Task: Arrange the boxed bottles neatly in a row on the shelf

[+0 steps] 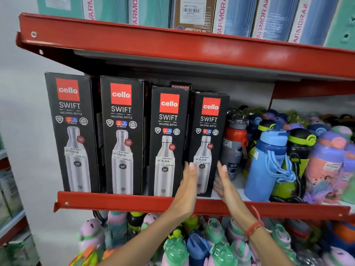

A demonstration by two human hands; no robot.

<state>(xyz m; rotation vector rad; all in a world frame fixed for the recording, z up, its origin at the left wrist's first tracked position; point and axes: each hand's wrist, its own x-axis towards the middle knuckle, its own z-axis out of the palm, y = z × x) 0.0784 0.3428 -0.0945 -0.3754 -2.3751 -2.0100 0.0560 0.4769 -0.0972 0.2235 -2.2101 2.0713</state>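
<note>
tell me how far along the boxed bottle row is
Done: four Cello Swift boxes stand upright, labels forward, behind the red shelf lip. In hand: the left hand and right hand flank the rightmost box. Left: the gaps between boxes look uneven, so some closing up remains.

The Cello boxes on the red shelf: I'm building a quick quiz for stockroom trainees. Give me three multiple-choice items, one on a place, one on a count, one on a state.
1. Which box do the hands flank?
A. the leftmost
B. the rightmost
C. one on the top shelf

2. How many black Cello boxes face front in the row?
A. two
B. four
C. six

3. How do the boxes stand?
A. upright
B. flat
C. upside down

Answers:
1 B: the left hand and right hand sit either side of the rightmost box.
2 B: four fronts show along the shelf.
3 A: the logos are on top.
</note>
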